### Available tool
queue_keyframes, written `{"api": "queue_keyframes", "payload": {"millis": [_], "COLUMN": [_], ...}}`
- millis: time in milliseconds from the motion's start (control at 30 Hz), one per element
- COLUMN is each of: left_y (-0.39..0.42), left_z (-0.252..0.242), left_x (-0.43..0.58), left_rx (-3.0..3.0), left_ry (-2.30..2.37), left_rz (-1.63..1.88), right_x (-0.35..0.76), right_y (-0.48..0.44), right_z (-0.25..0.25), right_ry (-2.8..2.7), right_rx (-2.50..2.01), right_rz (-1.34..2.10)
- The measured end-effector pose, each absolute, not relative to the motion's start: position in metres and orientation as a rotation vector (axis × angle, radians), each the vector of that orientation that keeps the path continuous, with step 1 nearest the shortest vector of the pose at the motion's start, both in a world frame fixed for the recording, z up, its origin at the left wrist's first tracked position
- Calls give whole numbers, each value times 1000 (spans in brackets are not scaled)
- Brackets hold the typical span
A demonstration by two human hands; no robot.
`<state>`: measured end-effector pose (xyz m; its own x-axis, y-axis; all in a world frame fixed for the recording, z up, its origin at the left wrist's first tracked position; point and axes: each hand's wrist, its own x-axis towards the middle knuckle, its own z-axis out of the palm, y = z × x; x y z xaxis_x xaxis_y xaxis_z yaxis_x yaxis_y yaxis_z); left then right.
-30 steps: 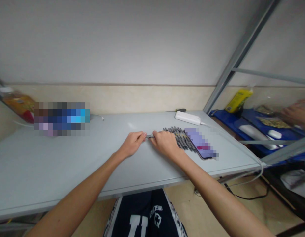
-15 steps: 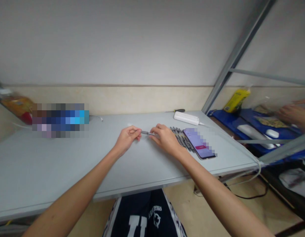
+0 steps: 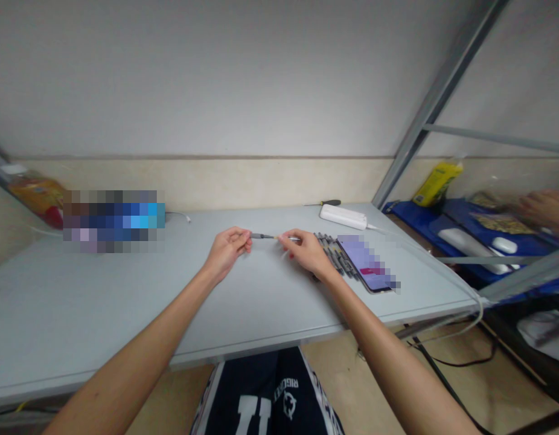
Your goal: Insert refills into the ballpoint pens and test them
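Note:
My left hand [image 3: 229,248] pinches one end of a slim dark grey pen [image 3: 264,236], held level just above the desk. Toward the pen's other end, a small yellowish bit shows at the fingertips of my right hand [image 3: 304,248]. Those fingers are closed around a silver pen part [image 3: 294,238], and whether it joins the grey piece I cannot tell. Beside my right wrist lies a row of several dark grey pens [image 3: 336,257], partly hidden by that hand. A lit phone [image 3: 363,263] rests against the row's right side.
Behind the pens are a white power strip [image 3: 343,217] with a cable and a screwdriver [image 3: 330,202]. An orange bottle [image 3: 37,193] leans at far left beside a pixelated patch. Past a metal post [image 3: 404,154], another person's hand [image 3: 546,208] hovers over a blue surface [image 3: 460,208].
My hands have drawn slightly apart, with more of the grey pen and a yellowish bit now showing between them. My right fingers have curled in, and a silver part is visible there.

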<state>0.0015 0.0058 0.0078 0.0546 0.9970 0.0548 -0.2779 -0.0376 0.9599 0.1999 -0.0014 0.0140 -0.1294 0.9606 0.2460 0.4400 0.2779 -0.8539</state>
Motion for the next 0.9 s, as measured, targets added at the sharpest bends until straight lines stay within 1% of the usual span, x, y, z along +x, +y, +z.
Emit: {"api": "queue_keyframes", "payload": {"millis": [67,167,300,467,667,900], "left_y": [6,7,8,9,7,7], "left_z": [8,7,4,4,4,5], "left_x": [1,1,1,1,1,0], "left_rx": [1064,1066,1064,1055,1061,1057], "left_ry": [934,942,948,946,961,951], "left_rz": [1321,1318,1312,1319,1322,1321], "right_x": [198,197,198,199,200,202], "right_y": [-4,-5,-4,-4,-5,-10], "right_z": [12,8,1,0,2,6], "right_ry": [-1722,-1678,-1569,-1513,-1523,-1570], "right_rx": [-1326,-1242,-1105,-1182,-1100,-1242], "right_rz": [726,604,646,763,711,660]}}
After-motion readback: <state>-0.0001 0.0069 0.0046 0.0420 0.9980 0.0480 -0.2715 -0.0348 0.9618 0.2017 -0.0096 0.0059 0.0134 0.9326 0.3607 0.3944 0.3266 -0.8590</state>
